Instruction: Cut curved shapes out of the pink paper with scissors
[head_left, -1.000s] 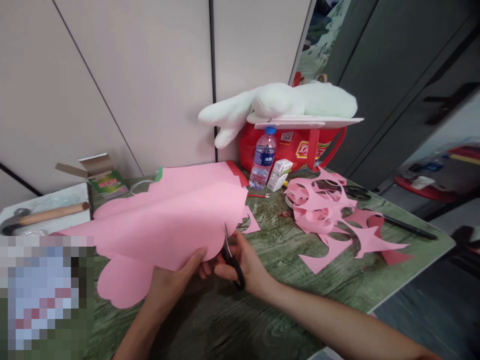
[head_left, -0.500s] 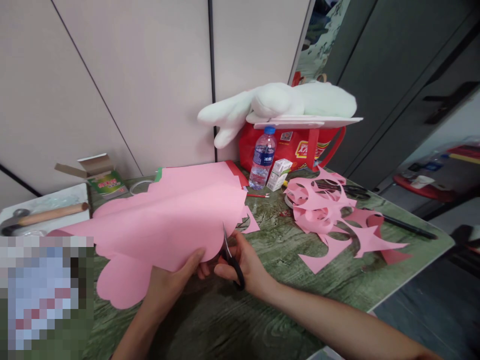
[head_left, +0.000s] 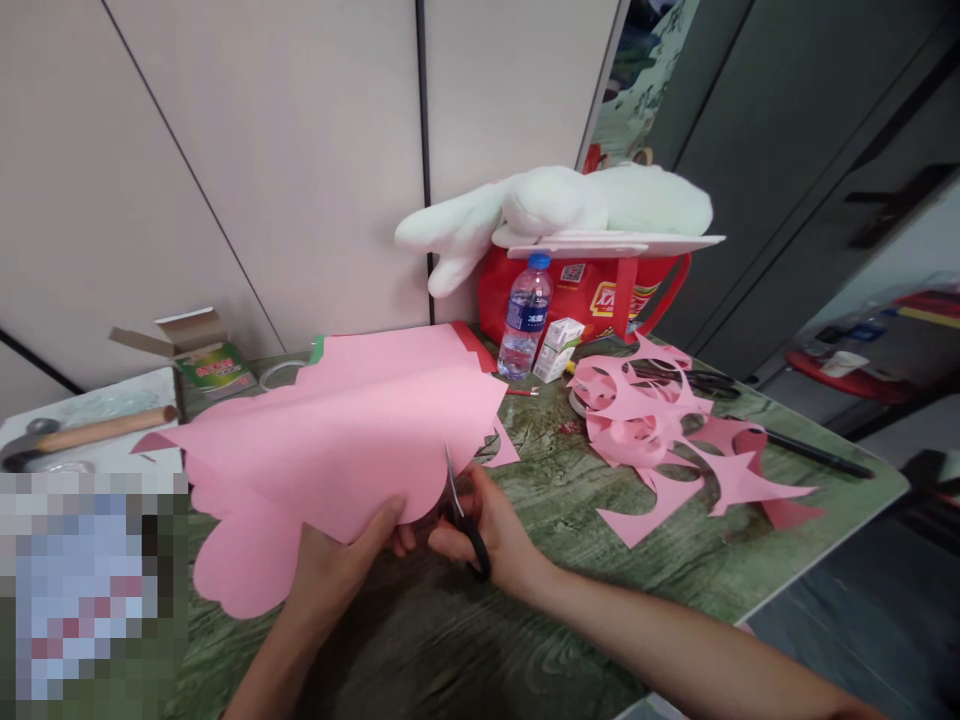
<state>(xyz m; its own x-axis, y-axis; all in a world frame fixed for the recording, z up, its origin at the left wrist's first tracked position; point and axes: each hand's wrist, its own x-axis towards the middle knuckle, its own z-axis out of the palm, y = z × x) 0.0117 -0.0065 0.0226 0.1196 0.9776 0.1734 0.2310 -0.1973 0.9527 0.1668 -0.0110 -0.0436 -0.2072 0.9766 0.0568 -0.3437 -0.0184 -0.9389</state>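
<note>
A large sheet of pink paper [head_left: 322,440] with a partly scalloped edge is held up over the table. Its lower edge is pinched in my left hand [head_left: 375,530], thumb on top and fingertips showing beneath. My right hand [head_left: 484,530] grips black-handled scissors [head_left: 474,545], whose blade stands against the paper's right-hand edge. The lower blade is hidden by the paper. Below it lies a scalloped pink piece [head_left: 247,565], and more pink paper [head_left: 397,350] is stacked behind.
Pink scraps [head_left: 637,420] are heaped on the right of the green table [head_left: 555,600]. Behind stand a water bottle [head_left: 525,320], a small carton [head_left: 559,350] and a red bag [head_left: 585,300] under a white plush [head_left: 615,200]. A hammer [head_left: 105,428] and an opened box [head_left: 214,365] are at left.
The pink sheet has turned slightly: its right corner reaches further right and its left tip has risen and moved right. Both hands stay almost in place.
</note>
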